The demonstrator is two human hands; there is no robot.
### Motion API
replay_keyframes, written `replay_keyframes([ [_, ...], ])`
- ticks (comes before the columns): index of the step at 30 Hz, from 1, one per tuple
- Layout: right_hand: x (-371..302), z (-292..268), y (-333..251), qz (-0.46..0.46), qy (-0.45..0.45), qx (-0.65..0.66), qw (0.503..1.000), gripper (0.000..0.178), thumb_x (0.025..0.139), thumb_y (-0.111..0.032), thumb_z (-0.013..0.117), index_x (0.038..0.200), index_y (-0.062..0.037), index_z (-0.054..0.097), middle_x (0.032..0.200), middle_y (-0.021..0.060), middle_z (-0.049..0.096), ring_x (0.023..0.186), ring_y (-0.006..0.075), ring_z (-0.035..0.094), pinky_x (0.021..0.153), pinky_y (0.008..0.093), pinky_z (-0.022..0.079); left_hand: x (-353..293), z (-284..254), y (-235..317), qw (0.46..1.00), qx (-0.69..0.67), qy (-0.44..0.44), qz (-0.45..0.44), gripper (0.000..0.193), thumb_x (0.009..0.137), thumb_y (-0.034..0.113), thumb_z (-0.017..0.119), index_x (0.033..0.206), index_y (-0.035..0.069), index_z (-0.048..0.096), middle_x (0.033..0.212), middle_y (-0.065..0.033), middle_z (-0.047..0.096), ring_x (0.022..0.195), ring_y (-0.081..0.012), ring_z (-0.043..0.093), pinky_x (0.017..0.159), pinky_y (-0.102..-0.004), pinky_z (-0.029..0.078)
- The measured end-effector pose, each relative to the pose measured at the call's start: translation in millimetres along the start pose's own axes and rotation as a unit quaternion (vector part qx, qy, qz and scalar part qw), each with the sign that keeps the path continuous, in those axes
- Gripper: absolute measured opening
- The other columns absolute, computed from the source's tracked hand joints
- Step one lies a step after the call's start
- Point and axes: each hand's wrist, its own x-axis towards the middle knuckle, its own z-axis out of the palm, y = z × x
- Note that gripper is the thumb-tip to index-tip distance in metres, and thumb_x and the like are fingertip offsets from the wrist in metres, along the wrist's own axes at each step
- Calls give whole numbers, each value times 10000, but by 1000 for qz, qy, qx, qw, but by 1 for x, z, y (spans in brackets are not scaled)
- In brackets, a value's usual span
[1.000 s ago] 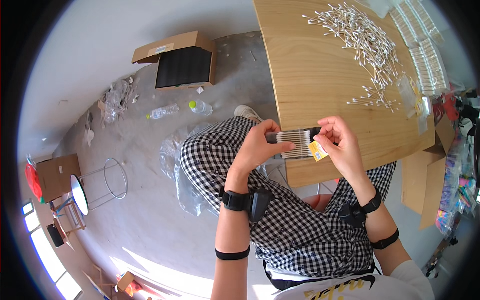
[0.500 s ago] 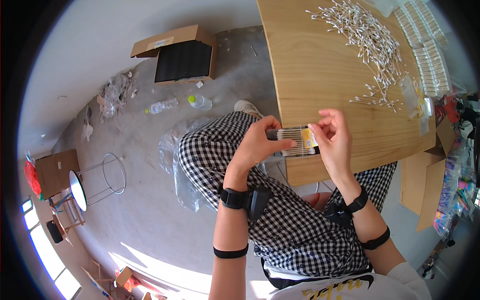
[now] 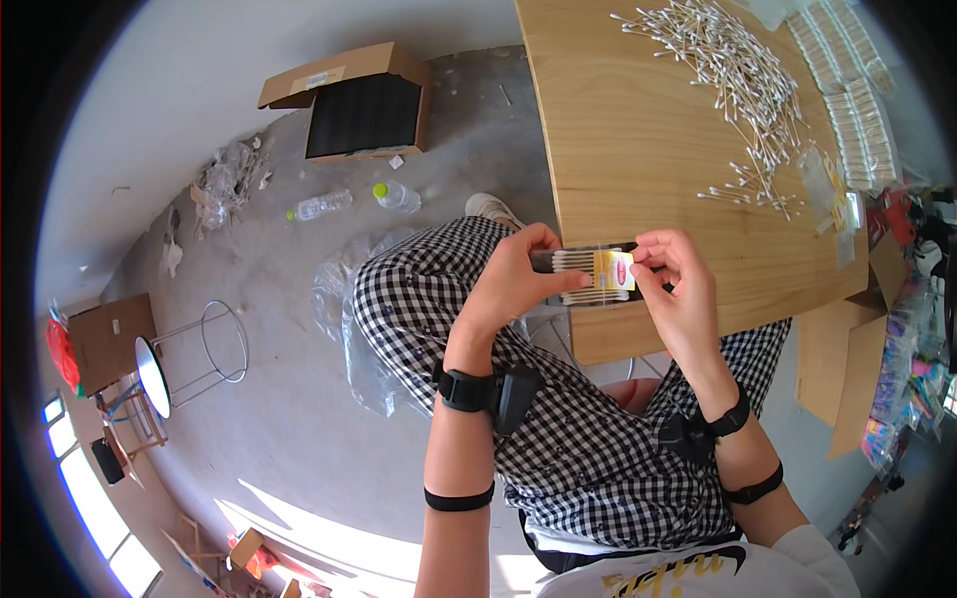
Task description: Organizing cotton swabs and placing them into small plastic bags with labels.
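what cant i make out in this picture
Head view:
- Flat black backing, left end: covered by the left hand.
- Row of white-tipped cotton swabs, part: under that hand's thumb.
- Yellow-and-white paper label, print: too small.
- White shoe: partly behind black-and-white checked trousers.
- Pale wooden table, far end: cut off by the top edge.

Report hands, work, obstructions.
Left hand gripping row of white-tipped cotton swabs. Right hand at yellow-and-white rectangular label's edge. Loose swab pile clear of hands.

The left grip point(image 3: 506, 280) clasps a dark holder point(image 3: 542, 261) of cotton swabs point(image 3: 573, 260) while the right grip point(image 3: 685, 287) pinches a yellow-and-white label point(image 3: 611, 268) at the edge of a wooden tabletop point(image 3: 628, 149) strewn with loose swabs point(image 3: 743, 75).
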Motion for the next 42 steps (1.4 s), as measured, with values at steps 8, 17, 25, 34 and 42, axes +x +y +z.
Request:
replay_keyframes([
  [8,-1,15,-15,23,1,-35,999,287,830,42,670,1077,-32,544,833,41,647,729,113,630,580,231,454,2,0,-1,1000,-14,-9,-17,403,684,225,875,842,8,574,714,2,563,650,-88,483,576,-253,391],
  [17,-3,20,-17,-2,11,-67,998,302,822,15,695,1076,-31,540,794,61,653,696,152,650,581,274,490,1,0,-2,1000,-27,-10,-5,419,673,235,889,838,10,576,740,-4,572,698,-102,496,619,-267,408],
  [25,-10,7,-10,-73,-11,-96,993,320,795,34,694,1090,-34,589,874,57,683,717,175,636,651,304,516,0,0,0,999,-30,-9,-30,392,687,222,874,835,14,576,744,-6,570,694,-95,497,623,-260,412],
  [34,-17,1,6,-121,-9,-71,990,318,836,87,607,1132,-29,620,1003,79,694,807,193,628,719,296,525,0,1,6,999,-4,-4,-36,389,691,235,867,839,13,584,749,-11,578,692,-89,501,614,-258,411],
  [42,-23,-2,12,-36,-16,4,999,344,887,77,573,1220,-8,560,1164,106,658,1034,186,633,907,309,502,-5,2,2,1000,10,11,-26,351,735,209,846,886,19,593,765,10,586,692,-63,507,603,-228,413],
])
